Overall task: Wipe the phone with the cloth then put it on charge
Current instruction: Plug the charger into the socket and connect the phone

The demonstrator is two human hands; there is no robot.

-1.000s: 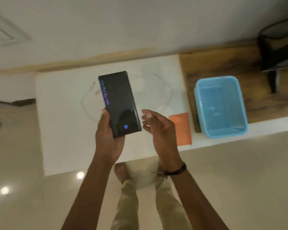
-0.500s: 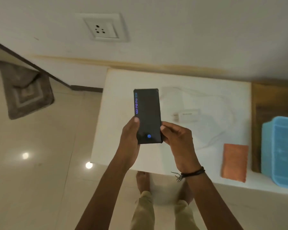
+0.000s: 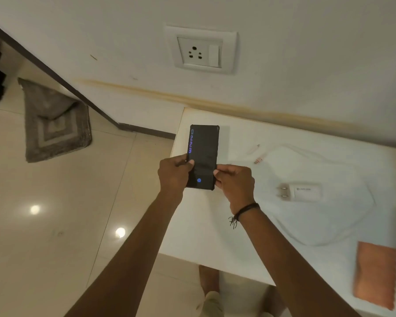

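Observation:
A black phone [image 3: 205, 147] with a lit clock on its screen is held upright over the left end of the white table [image 3: 215, 236]. My left hand [image 3: 173, 177] grips its lower left edge, and my right hand [image 3: 234, 184] holds its lower right edge. An orange cloth [image 3: 375, 274] lies flat at the table's front right. A white charger plug [image 3: 301, 191] lies on the table to the right of my hands. Its white cable [image 3: 329, 239] loops around it, and the cable's connector tips [image 3: 258, 160] rest near the phone.
A white wall socket with a switch [image 3: 200, 50] sits on the wall above the table. A grey floor mat [image 3: 53, 121] lies on the tiled floor at left. My feet [image 3: 209, 280] stand below the table's front edge.
The view swung left and up, bringing the wall socket into sight and the blue basket out of it. My right hand came in and took the phone's right edge.

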